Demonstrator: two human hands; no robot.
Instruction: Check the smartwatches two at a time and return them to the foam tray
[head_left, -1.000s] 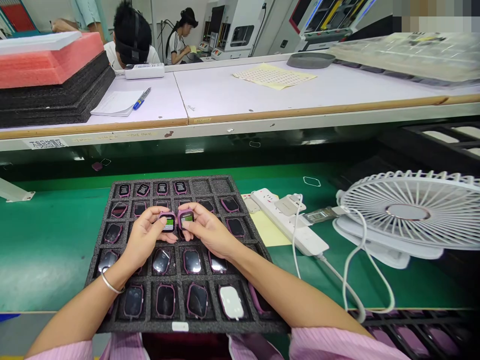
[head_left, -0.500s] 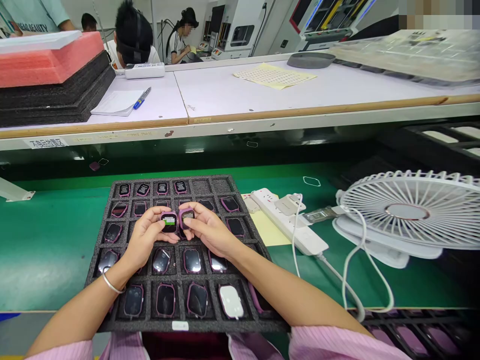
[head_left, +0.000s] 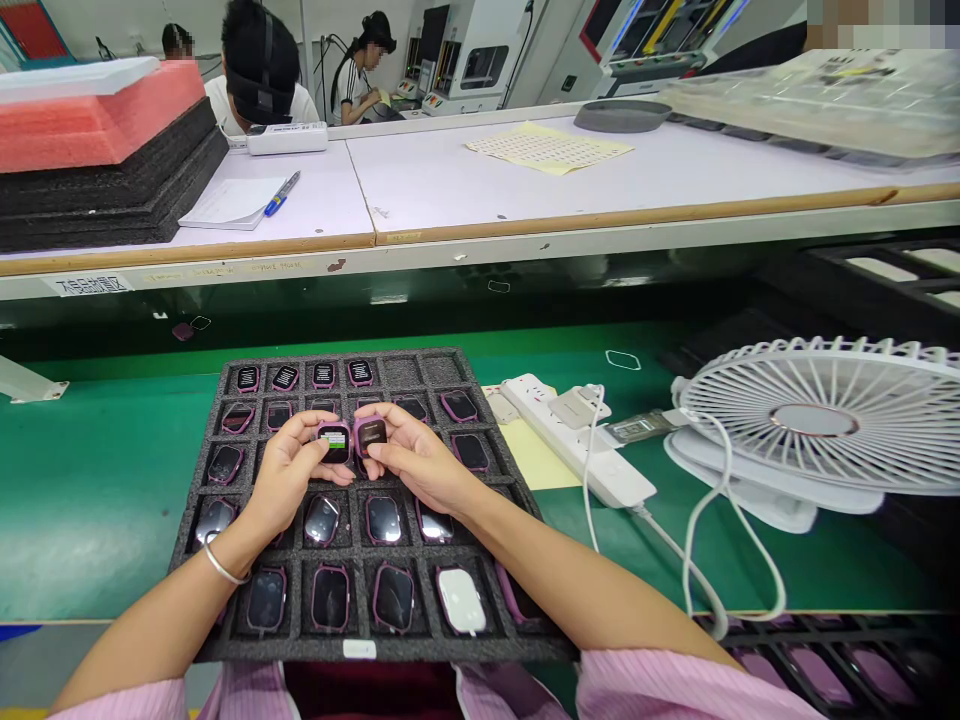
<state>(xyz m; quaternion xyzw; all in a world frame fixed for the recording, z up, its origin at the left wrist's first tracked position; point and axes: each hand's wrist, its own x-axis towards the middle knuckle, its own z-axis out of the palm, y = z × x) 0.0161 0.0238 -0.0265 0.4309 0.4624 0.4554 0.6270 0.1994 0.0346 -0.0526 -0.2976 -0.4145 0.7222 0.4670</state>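
My left hand (head_left: 294,462) pinches a purple smartwatch body (head_left: 334,443) whose lit screen shows white and green bands. Right beside it, my right hand (head_left: 411,455) grips a second purple smartwatch body (head_left: 370,434), its screen dark with faint text and my thumb over its lower part. Both are held above a black foam tray (head_left: 360,555) divided into square compartments. Purple-framed watch bodies lie in most compartments, several in the back row with lit text on their screens. One compartment in the front row holds a white rounded piece (head_left: 461,600). My hands hide some middle compartments.
On the green bench right of the tray lie a white power strip (head_left: 574,440) with cables and a white fan (head_left: 817,425). A raised white shelf (head_left: 420,190) behind carries stacked foam (head_left: 97,120), a pen (head_left: 282,194) and a yellow label sheet (head_left: 551,150). People sit beyond it.
The right-hand watch's screen has gone from a lighter picture to dark with faint text. Both hands stay nearly in place, still holding the watches. A person at the far left has left the view.
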